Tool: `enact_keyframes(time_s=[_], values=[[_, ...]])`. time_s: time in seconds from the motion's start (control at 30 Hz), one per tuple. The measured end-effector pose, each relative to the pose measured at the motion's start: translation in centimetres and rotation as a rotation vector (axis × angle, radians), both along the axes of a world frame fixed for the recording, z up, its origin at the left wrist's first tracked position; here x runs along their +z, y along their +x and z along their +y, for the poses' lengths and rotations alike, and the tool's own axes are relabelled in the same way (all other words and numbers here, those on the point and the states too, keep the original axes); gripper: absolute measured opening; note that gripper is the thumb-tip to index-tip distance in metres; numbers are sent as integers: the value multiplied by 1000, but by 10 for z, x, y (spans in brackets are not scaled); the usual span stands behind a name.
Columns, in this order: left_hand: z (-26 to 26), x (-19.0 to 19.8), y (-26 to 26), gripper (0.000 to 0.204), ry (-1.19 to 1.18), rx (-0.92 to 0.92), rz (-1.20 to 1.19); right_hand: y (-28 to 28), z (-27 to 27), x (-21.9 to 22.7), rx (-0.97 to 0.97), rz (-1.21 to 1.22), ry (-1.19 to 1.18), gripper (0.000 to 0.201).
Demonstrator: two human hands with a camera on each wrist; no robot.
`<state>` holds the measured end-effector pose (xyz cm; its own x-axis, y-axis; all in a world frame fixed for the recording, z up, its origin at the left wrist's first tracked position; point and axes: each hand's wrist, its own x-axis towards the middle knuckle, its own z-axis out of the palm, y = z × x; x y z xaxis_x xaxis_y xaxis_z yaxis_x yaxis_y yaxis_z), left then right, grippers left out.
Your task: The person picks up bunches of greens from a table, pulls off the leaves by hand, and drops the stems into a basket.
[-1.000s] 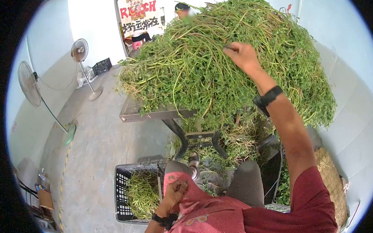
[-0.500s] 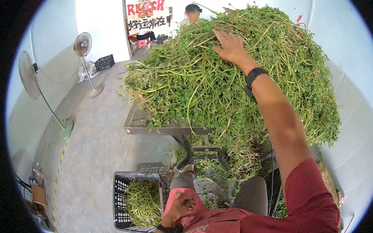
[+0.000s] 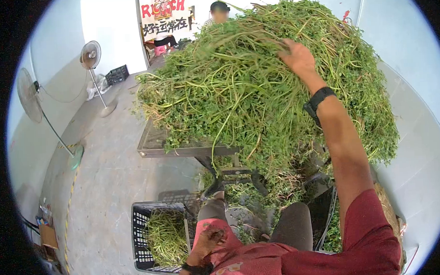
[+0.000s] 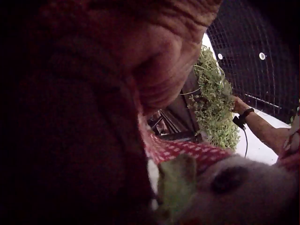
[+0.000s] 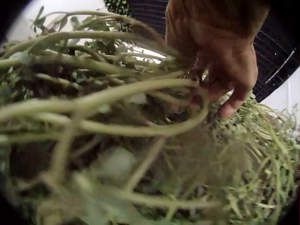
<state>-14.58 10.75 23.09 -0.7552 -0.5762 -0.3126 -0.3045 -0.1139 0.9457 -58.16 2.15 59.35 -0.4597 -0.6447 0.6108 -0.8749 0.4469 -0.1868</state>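
Observation:
A large heap of leafy green stems covers the table, its strands hanging over the front edge. High on the heap, my right hand grips a bunch of the stems, blurred in the head view. In the right wrist view, the fingers curl in among long looping stems; the fingertips are partly hidden. My left hand rests on the red apron over my thigh, fingers loosely curled and dirty. Its palm side fills the upper part of the left wrist view, which is dark.
A black crate of cut stems stands on the floor by my left leg. The metal table's edge faces me, with more greens beneath. Two standing fans are at the left. Another person sits behind the heap.
My right hand reached forward onto the heap with spread fingers, then closed on stems and drew back to the right. The left hand stays on the thigh.

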Motion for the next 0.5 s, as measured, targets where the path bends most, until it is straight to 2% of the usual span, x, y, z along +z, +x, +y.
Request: enact_keyframes(time_s=[0.03,0.1,0.13,0.2,0.23,0.3,0.37,0.47,0.5], values=[[1,-1,-1,18,13,5,-29,-12,8,-3,-11,-3,0,53],[-2,-16,0,17,85,32,99,-34,23,-11,-138,-168,14,51],[-3,-18,0,17,82,22,94,-44,29,-18,-147,-173,9,51],[-1,-17,-2,16,89,60,47,-64,32,-38,-31,-201,15,49],[1,-17,-3,16,95,58,45,-74,34,-46,-1,-361,-80,45],[2,-17,-5,15,44,63,64,-78,40,-55,8,-345,-136,44],[3,-20,-4,15,94,76,85,-77,48,-58,19,-330,-198,42],[2,-29,-3,14,133,100,136,-74,61,-56,-155,-251,-478,41],[2,-31,-2,13,124,105,165,-74,69,-58,-103,-356,-633,38]])
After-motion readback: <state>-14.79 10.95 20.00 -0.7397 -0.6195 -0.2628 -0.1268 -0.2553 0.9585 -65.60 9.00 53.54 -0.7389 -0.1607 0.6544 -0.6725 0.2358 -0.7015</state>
